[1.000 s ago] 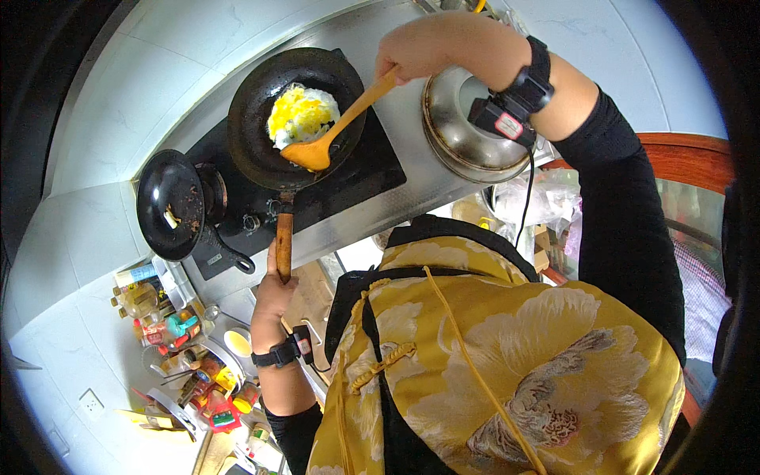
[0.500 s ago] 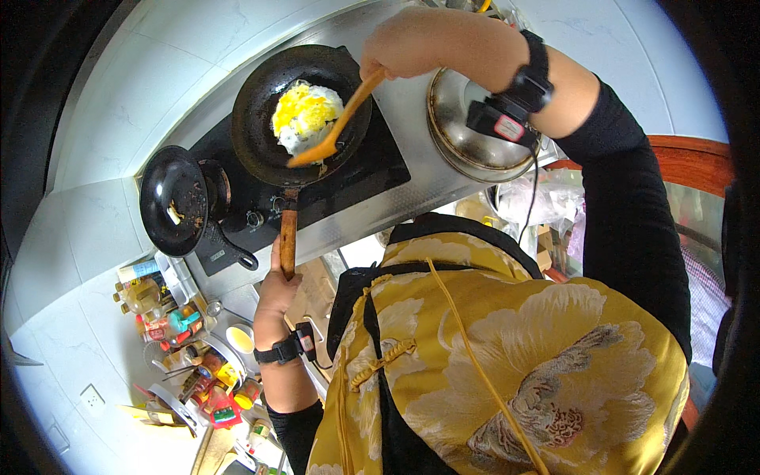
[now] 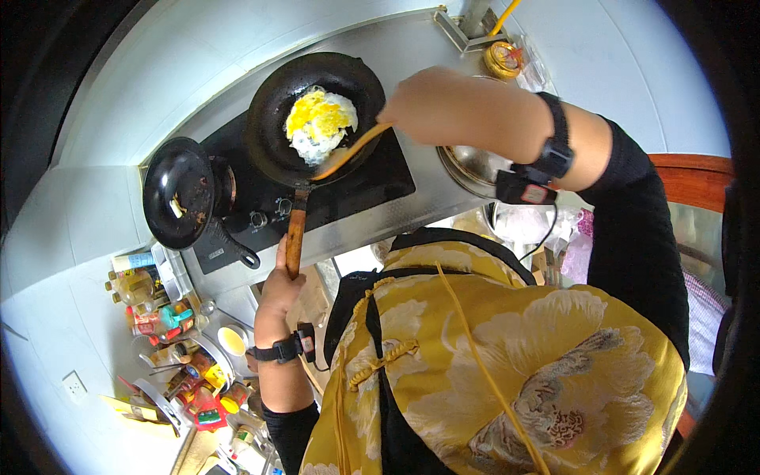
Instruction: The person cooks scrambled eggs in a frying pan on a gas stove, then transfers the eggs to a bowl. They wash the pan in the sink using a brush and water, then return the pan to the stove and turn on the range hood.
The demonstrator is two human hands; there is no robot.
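A dark wok [image 3: 265, 119] sits on the black cooktop [image 3: 388, 178], its wooden handle pointing toward me. Inside it lies a fried egg [image 3: 318, 123], yellow on top with white around and below. My left hand [image 3: 280, 286] is closed around the end of that handle. In my right hand [image 3: 423, 107], slightly smeared by motion, is a wooden spatula [image 3: 352, 154]. Its blade rests low in the wok, at the near side of the egg. A smaller black frying pan [image 3: 180, 210] stands to the left, with a pale scrap and brown bits in it.
Right of the cooktop a round metal lid or pan [image 3: 475, 170] shows partly beneath my right forearm. A golden pot [image 3: 503, 60] stands at the back right. Bottles [image 3: 134, 286] and jars crowd the left side, near a bowl with yellow contents [image 3: 233, 341]. Cooktop knobs [image 3: 259, 220] face me.
The spatula's blade has shifted from beside the egg toward the wok's near edge. My right hand has moved slightly right and nearer. My left hand keeps its hold on the handle.
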